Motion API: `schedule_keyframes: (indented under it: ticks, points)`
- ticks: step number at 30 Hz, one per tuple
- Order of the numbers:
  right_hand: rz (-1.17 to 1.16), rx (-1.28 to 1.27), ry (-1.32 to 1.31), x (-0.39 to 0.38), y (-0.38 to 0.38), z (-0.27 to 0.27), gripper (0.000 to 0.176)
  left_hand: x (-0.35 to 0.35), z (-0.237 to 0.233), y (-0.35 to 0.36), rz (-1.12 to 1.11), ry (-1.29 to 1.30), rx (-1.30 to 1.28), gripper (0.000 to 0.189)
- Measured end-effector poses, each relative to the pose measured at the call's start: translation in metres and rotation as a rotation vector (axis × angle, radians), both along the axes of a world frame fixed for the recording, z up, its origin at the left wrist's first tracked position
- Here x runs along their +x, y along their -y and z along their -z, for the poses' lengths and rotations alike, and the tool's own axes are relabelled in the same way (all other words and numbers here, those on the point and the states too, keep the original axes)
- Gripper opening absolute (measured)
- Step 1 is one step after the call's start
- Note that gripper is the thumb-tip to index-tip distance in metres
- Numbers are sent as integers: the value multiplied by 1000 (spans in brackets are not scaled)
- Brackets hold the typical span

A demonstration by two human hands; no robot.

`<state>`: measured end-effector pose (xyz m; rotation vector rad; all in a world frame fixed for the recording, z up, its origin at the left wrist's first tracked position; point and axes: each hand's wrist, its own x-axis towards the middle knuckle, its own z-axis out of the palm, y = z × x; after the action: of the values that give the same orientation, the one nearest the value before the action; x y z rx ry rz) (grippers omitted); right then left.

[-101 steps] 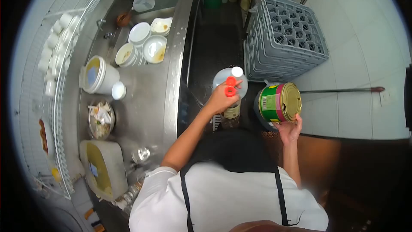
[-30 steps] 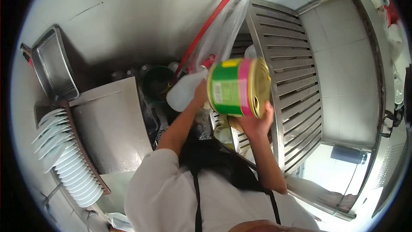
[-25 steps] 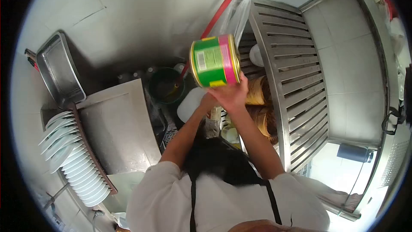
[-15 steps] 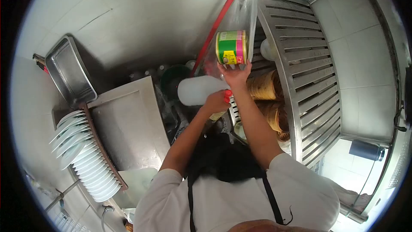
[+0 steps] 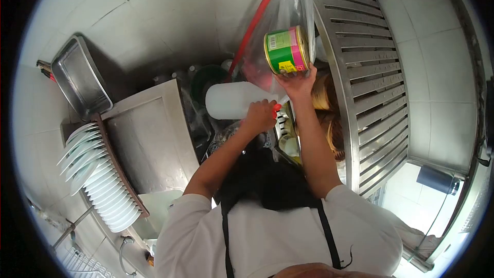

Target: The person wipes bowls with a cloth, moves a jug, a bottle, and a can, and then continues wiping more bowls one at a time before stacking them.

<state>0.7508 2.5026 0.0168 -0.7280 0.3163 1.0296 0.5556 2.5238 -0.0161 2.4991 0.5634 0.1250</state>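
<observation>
My left hand (image 5: 261,116) is closed at the neck end of a whitish plastic jug (image 5: 234,100), which lies on its side in the view; something red shows at the fingers. My right hand (image 5: 298,83) holds up a large can (image 5: 286,51) with a green, pink and yellow label, gripping it from below. The can is tilted, beside a clear plastic bag (image 5: 296,0) that hangs behind it. Part of my left hand's grip is hidden behind its own back.
A slatted metal rack (image 5: 368,72) stands at the right, with bamboo steamers (image 5: 323,92) beside it. A red pole (image 5: 260,15) slants behind the jug. White plates (image 5: 108,195) stand in a rack at left, near a metal pan (image 5: 82,77) and a steel surface (image 5: 149,144).
The can and my right hand have shifted slightly right and up, and the can has tilted. The jug sits a little further left and higher in the view, which has itself shifted.
</observation>
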Motion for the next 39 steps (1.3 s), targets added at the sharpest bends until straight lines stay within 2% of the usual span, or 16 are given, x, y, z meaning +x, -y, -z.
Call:
schedule_keyframes:
  ticks: [6, 9, 12, 13, 16, 19, 23, 26, 27, 30, 31, 33, 35, 38, 39]
  points:
    - [244, -21, 1, -6, -14, 27, 90, 9, -4, 21, 28, -115, 11, 42]
    - [192, -92, 40, -3, -25, 45, 89, 14, 0, 29, 23, -135, -13, 45]
    - [144, -80, -412, -3, -41, 57, 91, 16, 3, 28, -52, -135, -57, 47]
    - [161, -16, -466, -12, -48, 42, 96, 14, 4, 26, -88, -133, -73, 48]
    - [77, 93, -469, -21, -54, 49, 94, 5, 4, 17, -110, -154, -79, 39]
    - [73, 98, -501, -30, -63, 60, 79, -4, 6, 12, -159, -158, -61, 41]
    - [251, -25, -445, -45, -69, 47, 65, -16, 15, 7, -156, -181, -37, 48]
    - [491, -33, -443, -39, -70, 61, 75, -22, 14, 12, -159, -148, -55, 48]
    - [405, 67, -376, -34, -65, 67, 75, -20, 11, 14, -148, -133, -56, 49]
    - [205, -46, -327, -21, -51, 92, 75, -12, 7, 22, -125, -120, -64, 41]
    - [224, -278, -292, -25, -47, 91, 73, -10, 6, 24, -123, -122, -67, 37]
    - [147, -435, -40, -40, -37, 107, 72, -7, 18, 31, -40, -137, -89, 35]
    - [-111, -705, 182, -40, -28, 129, 72, -9, 30, 44, 3, -131, -131, 38]
    - [-813, -747, 315, -52, -13, 125, 72, -12, 43, 53, 43, -125, -214, 44]
    - [-936, -773, 490, -51, -9, 126, 73, -14, 44, 53, 67, -155, -247, 44]
